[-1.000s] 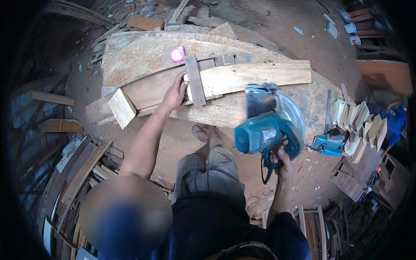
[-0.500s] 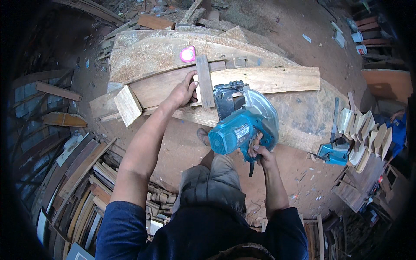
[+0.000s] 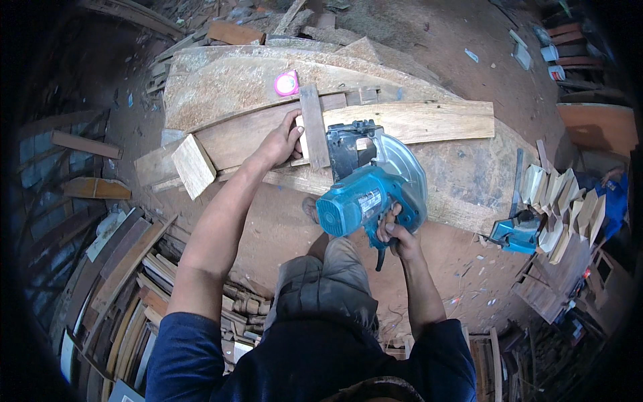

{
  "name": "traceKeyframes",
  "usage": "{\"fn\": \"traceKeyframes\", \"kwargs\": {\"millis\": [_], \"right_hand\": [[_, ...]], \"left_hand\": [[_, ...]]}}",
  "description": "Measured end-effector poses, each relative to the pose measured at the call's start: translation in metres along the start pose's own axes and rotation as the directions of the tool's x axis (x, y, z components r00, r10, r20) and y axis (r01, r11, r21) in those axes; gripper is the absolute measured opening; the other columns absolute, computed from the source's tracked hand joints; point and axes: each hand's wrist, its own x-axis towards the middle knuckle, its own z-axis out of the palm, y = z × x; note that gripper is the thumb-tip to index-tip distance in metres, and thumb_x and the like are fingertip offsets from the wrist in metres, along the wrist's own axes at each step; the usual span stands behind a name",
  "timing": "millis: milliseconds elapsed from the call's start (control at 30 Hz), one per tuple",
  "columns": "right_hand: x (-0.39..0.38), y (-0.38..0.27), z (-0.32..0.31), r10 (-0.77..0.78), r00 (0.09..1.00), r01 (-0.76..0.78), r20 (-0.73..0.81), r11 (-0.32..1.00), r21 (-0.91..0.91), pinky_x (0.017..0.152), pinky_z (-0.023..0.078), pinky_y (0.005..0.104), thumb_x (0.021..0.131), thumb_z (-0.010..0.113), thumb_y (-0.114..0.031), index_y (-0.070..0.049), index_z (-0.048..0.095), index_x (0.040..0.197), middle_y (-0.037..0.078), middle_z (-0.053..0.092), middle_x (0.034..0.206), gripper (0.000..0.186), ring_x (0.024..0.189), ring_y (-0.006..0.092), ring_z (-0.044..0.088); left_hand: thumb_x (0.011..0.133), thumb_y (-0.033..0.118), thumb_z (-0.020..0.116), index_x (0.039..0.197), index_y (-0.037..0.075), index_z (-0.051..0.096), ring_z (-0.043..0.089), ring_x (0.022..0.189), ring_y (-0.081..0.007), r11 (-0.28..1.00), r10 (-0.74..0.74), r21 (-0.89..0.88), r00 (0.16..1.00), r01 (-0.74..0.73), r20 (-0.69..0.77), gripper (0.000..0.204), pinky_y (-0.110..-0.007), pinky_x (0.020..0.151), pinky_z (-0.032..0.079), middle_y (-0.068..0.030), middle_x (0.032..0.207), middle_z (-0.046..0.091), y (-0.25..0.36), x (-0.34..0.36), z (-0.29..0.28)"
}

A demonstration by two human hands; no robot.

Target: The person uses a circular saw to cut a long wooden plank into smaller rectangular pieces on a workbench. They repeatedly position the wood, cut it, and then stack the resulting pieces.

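— Where is the circular saw [image 3: 355, 199]?
— Over the near edge of the bench [image 3: 469, 175], its base plate [image 3: 343, 149] up at the pale board [image 3: 435, 120] and its motor end reaching past that edge.
— And the grip?
— The right hand [image 3: 396, 234] is wrapped around the circular saw from the near side. The left hand [image 3: 280, 144] has thumb and fingers at the pale board's left end; how firmly they pinch, one cannot tell.
— How do the pieces run?
— The pale board's long axis points along the bench toward its right edge. The dark crosspiece [image 3: 313, 127] lies across it, far to near. The base plate sits just right of the dark crosspiece, roughly parallel; whether they touch is unclear. The left hand is the nearer one to the dark crosspiece, on its other side.
— Anything else?
— A pink tape measure [image 3: 287, 83] lies toward the bench's far edge, and a teal tool [image 3: 516, 232] sits by its near right corner.
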Motion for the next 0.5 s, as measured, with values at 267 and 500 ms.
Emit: {"fn": "traceKeyframes", "kwargs": {"millis": [267, 500], "right_hand": [[0.011, -0.004, 0.003, -0.004, 0.999, 0.004, 0.035, 1.0, 0.007, 0.059, 0.045, 0.0337, 0.081, 0.064, -0.001, -0.008, 0.052, 0.109, 0.005, 0.054, 0.077, 0.03, 0.062, 0.0173, 0.053], [0.02, -0.01, 0.009, -0.012, 1.0, 0.012, 0.026, 1.0, 0.01, 0.058, 0.044, 0.0334, 0.082, 0.064, -0.001, -0.008, 0.052, 0.109, 0.005, 0.053, 0.076, 0.031, 0.061, 0.0169, 0.052]], "left_hand": [[0.108, 0.026, 0.044, 0.15, 0.02, 0.032, 0.067, 0.063, -0.0172, 0.997, -0.039, 0.064, 0.999, 0.036, 0.039, 0.044, -0.034, 0.061, 0.057, -0.0073, 0.074, 0.066, 0.012, -0.003, -0.005], [0.108, 0.026, 0.044, 0.15, 0.02, 0.032, 0.067, 0.063, -0.0168, 0.998, -0.035, 0.057, 0.998, 0.032, 0.045, 0.044, -0.034, 0.062, 0.057, -0.007, 0.074, 0.066, 0.012, -0.003, -0.005]]}}
